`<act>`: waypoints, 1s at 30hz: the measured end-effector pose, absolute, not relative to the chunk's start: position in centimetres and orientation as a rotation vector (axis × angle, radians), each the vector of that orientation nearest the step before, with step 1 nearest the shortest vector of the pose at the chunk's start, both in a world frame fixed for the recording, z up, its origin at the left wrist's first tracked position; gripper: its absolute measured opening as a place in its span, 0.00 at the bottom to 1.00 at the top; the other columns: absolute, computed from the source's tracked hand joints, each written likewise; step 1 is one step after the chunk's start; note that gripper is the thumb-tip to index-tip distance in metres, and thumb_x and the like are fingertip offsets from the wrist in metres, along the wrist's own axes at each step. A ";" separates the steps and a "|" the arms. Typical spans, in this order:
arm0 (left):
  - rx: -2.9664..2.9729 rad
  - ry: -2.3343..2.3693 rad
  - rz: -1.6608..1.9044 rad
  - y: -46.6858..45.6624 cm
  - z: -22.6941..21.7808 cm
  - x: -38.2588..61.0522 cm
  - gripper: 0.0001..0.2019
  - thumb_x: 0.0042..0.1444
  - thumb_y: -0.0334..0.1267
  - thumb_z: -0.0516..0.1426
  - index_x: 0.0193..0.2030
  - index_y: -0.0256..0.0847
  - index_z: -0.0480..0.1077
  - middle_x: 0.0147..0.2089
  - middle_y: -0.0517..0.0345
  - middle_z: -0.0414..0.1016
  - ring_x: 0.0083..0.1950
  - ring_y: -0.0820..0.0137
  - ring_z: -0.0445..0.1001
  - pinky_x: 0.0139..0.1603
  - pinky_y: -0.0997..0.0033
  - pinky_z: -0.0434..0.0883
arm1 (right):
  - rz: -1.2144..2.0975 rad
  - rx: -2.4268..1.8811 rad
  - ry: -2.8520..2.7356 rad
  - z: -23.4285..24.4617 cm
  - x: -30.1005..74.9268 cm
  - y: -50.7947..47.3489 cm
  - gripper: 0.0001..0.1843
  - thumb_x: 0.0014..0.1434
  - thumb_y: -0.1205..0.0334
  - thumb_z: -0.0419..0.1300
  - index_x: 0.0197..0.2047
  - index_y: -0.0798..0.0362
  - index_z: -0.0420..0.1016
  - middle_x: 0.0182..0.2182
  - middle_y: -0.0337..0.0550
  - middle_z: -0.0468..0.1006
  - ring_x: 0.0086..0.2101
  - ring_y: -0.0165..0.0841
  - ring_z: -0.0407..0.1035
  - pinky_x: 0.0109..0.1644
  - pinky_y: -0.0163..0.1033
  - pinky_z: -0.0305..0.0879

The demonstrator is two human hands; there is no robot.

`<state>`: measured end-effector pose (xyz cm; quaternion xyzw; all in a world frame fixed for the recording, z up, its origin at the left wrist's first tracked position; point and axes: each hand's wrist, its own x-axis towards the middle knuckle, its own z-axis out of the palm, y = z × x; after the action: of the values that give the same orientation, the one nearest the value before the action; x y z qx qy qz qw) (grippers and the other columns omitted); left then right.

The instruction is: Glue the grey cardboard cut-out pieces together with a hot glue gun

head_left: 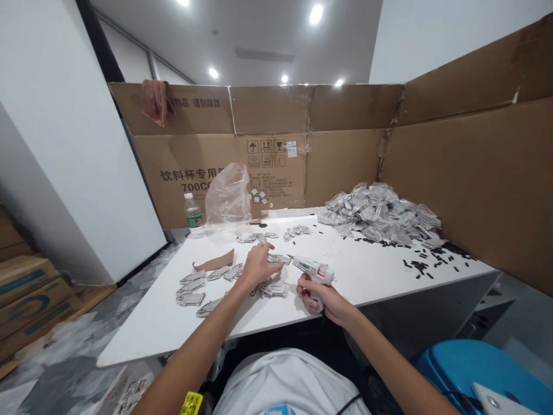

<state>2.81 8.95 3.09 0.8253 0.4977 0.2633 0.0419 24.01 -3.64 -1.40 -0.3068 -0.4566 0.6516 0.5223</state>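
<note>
Right hand (318,293) grips white pistol-shaped plastic glue gun (311,268), left hand (258,266) is spread among flat elongated grey pieces (273,289)

You have two hands (259,268) (318,295), one gun-shaped tool (310,268), one bottle (194,218), one clear bag (228,193), one brown strip (216,263), one cloth (155,102) and one heap of wrapped pieces (380,213) around one counter (151,314), with loose grey parts (190,299) and small black bits (418,266) too crowded to count.
</note>
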 end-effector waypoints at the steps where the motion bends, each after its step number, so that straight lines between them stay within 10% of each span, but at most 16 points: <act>1: 2.533 1.482 0.828 8.8 3.3 2.8 0.23 0.59 0.48 0.67 0.58 0.42 0.75 0.56 0.47 0.80 0.60 0.50 0.74 0.61 0.54 0.70 | 1.562 -0.739 -1.094 -1.3 24.0 -3.7 0.25 0.58 0.43 0.77 0.34 0.52 0.73 0.32 0.38 0.76 0.19 0.21 0.53 0.23 0.33 0.48; 17: 2.453 1.045 0.838 -0.6 6.5 2.2 0.25 0.59 0.50 0.71 0.61 0.48 0.75 0.59 0.54 0.80 0.58 0.55 0.76 0.59 0.57 0.71 | 1.529 -0.743 -1.035 -1.0 23.8 -3.5 0.24 0.59 0.43 0.77 0.33 0.51 0.73 0.20 0.31 0.67 0.18 0.23 0.50 0.25 0.34 0.49; 30: 2.470 1.053 0.886 -0.9 5.0 3.8 0.19 0.56 0.55 0.72 0.43 0.45 0.78 0.46 0.52 0.82 0.51 0.54 0.77 0.52 0.59 0.70 | 1.504 -0.777 -1.057 -1.5 23.7 -3.5 0.25 0.55 0.43 0.80 0.37 0.51 0.74 0.20 0.31 0.67 0.20 0.25 0.53 0.27 0.34 0.51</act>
<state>3.79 -0.91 5.00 0.8628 0.3679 0.3095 0.1565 23.73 -3.46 -1.53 -0.3274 -0.4449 0.6333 0.5421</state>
